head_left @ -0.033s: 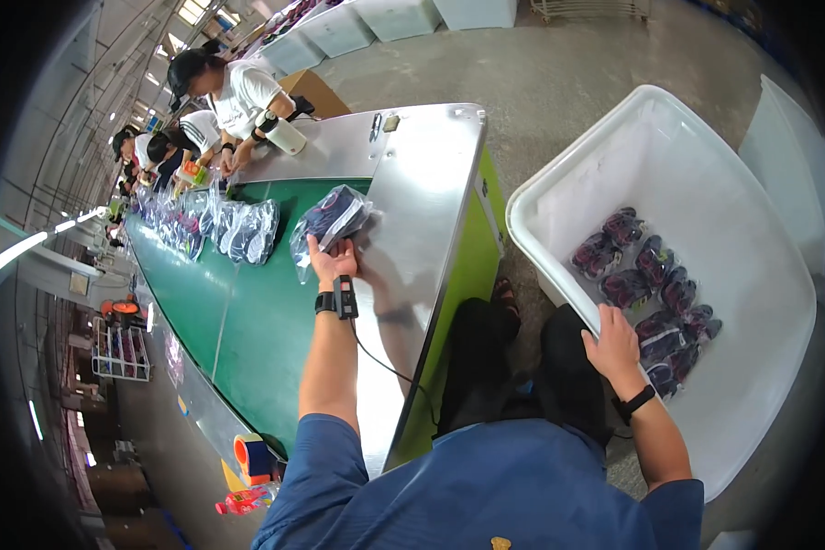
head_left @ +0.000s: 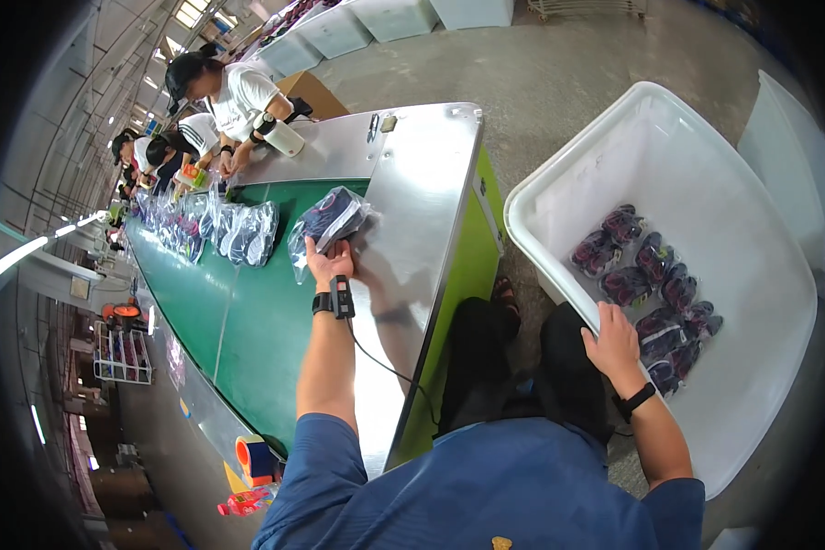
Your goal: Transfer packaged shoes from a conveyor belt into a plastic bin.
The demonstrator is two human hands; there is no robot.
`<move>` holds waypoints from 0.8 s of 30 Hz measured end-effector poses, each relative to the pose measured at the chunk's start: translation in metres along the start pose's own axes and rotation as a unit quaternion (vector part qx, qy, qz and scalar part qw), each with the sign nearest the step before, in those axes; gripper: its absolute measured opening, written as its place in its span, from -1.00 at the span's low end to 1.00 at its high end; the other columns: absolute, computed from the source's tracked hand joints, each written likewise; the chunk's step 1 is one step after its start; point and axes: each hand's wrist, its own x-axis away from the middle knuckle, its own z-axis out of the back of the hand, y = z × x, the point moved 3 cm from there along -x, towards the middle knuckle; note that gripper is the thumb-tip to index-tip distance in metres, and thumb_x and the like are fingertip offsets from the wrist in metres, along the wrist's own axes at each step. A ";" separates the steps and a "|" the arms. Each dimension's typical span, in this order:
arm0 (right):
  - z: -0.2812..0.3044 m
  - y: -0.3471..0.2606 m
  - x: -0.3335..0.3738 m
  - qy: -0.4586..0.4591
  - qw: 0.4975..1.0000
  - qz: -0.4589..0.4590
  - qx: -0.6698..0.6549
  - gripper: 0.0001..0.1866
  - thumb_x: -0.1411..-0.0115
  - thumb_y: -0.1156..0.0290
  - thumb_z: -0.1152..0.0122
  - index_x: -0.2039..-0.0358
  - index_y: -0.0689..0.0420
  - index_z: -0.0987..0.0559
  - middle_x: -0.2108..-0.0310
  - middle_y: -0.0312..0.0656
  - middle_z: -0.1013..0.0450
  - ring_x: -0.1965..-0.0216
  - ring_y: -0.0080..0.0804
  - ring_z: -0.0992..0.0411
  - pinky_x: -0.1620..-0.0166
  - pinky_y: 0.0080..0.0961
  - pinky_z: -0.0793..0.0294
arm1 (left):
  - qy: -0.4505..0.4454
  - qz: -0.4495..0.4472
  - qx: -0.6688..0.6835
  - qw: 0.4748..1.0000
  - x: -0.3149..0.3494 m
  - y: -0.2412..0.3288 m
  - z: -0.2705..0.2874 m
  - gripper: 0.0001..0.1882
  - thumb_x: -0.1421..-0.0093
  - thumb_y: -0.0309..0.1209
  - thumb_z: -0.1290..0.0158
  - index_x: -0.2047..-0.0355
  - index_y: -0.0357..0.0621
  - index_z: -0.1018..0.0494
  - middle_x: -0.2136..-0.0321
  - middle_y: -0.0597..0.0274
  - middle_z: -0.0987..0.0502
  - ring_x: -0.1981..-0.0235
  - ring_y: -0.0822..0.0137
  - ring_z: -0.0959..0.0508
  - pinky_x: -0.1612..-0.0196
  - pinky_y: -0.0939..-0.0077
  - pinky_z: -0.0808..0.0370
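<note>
My left hand [head_left: 328, 264] is palm up with thumb and fingers closed around the near end of a clear plastic bag of dark shoes [head_left: 332, 216]. The bag lies where the green conveyor belt [head_left: 257, 316] meets the metal table end [head_left: 422, 170]; some of the fingertips are hidden under it. On my right, a large white plastic bin [head_left: 752, 275] stands beside the table. My right hand [head_left: 617, 344] grips its near rim, fingers together over the edge. Several bagged dark shoes [head_left: 655, 259] lie at the bottom of the bin.
More bagged shoes [head_left: 247, 231] line the belt farther up. Co-workers [head_left: 243, 96] stand along the far side, with a white bottle [head_left: 286, 137] near one. Tape rolls [head_left: 255, 456] and a red-labelled bottle [head_left: 243, 501] sit at the lower left. White bins [head_left: 394, 18] stand behind.
</note>
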 end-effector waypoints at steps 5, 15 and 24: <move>0.000 -0.002 0.005 -0.013 1.000 -0.012 0.009 -0.38 -0.12 0.24 -0.40 -0.13 0.16 -0.38 0.05 -0.02 -0.42 0.03 0.04 -0.47 0.01 -0.06 -0.49 | -0.035 -0.045 0.026 0.998 0.015 0.029 0.015 -0.45 -0.37 0.07 -0.01 -0.14 -0.07 -0.41 -0.06 0.11 -0.47 -0.01 0.10 -0.49 -0.20 0.00 -0.44; 0.003 0.000 0.004 0.086 0.993 0.039 -0.073 -0.43 -0.11 0.23 -0.40 -0.10 0.15 -0.47 0.02 -0.03 -0.48 -0.06 0.01 -0.44 -0.07 -0.14 -0.39 | -0.269 0.053 -0.109 0.956 0.155 0.009 0.039 -0.23 -0.41 0.22 0.24 -0.42 -0.03 -0.21 -0.36 0.00 -0.31 -0.32 -0.14 -0.36 -0.32 -0.22 -0.33; 0.023 -0.132 -0.015 -0.235 0.680 -0.055 -0.692 -0.19 -0.38 0.15 -0.29 -0.43 0.28 -0.12 -0.18 -0.02 -0.38 -0.16 -0.36 -0.40 -0.23 -0.40 -0.41 | -0.257 0.137 -0.231 0.928 0.269 -0.069 0.075 -0.24 -0.42 0.22 0.22 -0.36 -0.08 -0.25 -0.25 0.06 -0.42 -0.18 -0.02 -0.49 -0.25 0.01 -0.45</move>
